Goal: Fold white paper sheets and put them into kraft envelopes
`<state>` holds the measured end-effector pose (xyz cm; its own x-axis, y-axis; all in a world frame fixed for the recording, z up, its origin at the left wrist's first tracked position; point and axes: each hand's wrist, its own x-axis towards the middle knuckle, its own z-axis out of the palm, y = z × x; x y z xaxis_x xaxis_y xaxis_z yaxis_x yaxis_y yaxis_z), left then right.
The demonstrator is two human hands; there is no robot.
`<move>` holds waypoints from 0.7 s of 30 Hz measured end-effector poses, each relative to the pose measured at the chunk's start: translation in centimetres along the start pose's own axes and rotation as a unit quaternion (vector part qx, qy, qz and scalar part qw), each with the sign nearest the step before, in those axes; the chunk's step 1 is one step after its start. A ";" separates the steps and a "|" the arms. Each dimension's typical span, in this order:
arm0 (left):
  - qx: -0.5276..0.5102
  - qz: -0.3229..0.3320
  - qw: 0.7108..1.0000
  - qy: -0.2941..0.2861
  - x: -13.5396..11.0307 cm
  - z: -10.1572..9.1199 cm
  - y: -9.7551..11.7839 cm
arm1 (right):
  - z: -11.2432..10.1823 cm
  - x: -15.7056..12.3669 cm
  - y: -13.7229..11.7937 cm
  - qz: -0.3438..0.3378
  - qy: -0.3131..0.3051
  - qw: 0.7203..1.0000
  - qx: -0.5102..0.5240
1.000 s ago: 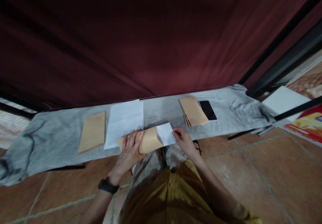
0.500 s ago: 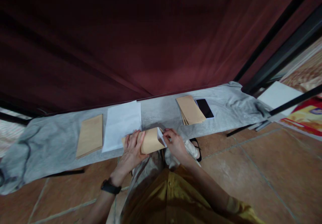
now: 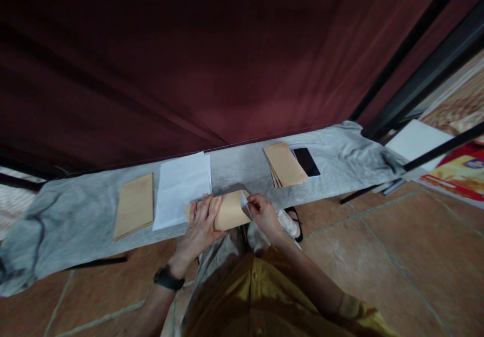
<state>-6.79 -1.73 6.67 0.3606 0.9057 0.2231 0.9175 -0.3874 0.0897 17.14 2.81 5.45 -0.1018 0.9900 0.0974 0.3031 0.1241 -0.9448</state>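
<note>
A tan paper envelope [image 3: 231,211] lies across the near edge of the cloth, its mouth gaping toward the right. My left hand [image 3: 203,221] grips its left part, fingers over the top and thumb along the near side. At the mouth, my right hand [image 3: 262,216] pinches the edge of a white folded paper [image 3: 245,204] that shows inside the opening; most of that paper is hidden in the envelope. Left of my left hand lies a stack of white paper sheets [image 3: 181,185], partly under the envelope's end.
A stack of tan envelopes [image 3: 134,206] lies at the left, and several more envelopes [image 3: 285,164] are fanned out at the right beside a dark phone [image 3: 307,161]. Grey cloth [image 3: 234,168] covers the narrow bench. A dark red curtain [image 3: 212,74] hangs behind it.
The envelope and both hands have shifted very slightly to the right. My right hand's fingers have closed in more at the envelope's mouth.
</note>
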 end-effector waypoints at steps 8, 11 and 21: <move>0.001 0.003 1.000 -0.022 0.9 -1.1 -0.1 | 0.7 0.0 1.0 0.070 0.036 0.990 0.115; -0.020 -0.021 1.000 0.006 1.3 -1.7 0.0 | 0.9 0.5 1.7 0.108 0.032 0.974 0.198; -0.628 -0.403 0.661 0.078 3.3 2.5 6.5 | 2.9 0.8 1.8 0.183 0.109 0.896 0.390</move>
<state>0.76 -0.85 5.51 -0.2717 0.9147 -0.2991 -0.0967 0.2833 0.9542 14.81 3.65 2.92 0.0828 0.9547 -0.2858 -0.4851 -0.2119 -0.8484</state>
